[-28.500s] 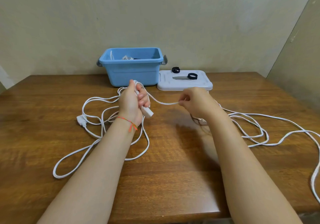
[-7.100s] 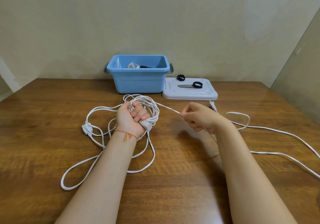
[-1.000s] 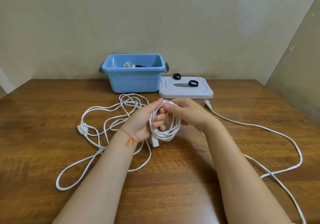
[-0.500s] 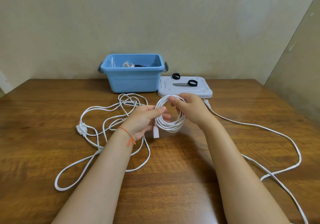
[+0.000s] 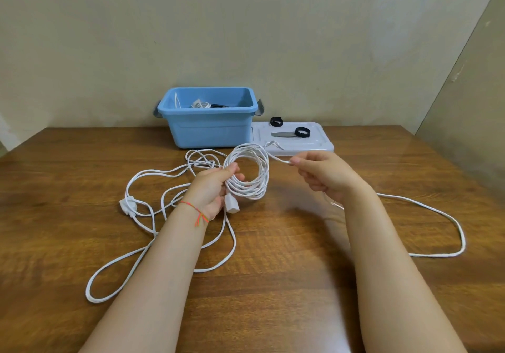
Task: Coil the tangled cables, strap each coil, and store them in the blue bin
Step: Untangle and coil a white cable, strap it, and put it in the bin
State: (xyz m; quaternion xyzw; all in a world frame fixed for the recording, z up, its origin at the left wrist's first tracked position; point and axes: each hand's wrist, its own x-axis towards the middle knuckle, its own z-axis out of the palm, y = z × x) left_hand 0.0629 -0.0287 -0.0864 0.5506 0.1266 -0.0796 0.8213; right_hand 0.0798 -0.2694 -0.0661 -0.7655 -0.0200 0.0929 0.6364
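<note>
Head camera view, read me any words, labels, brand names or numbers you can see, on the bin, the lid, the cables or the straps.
None can be read.
Blue bin: plain front, no label visible.
White lid: a grey patch on it, no text legible.
Black straps: no print visible.
White plugs on the cables: any marking is too small to tell.

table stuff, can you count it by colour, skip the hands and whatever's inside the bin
white: 3, the coil, the loose cable, the lid
black: 2, the straps
blue: 1, the bin
total: 6
</note>
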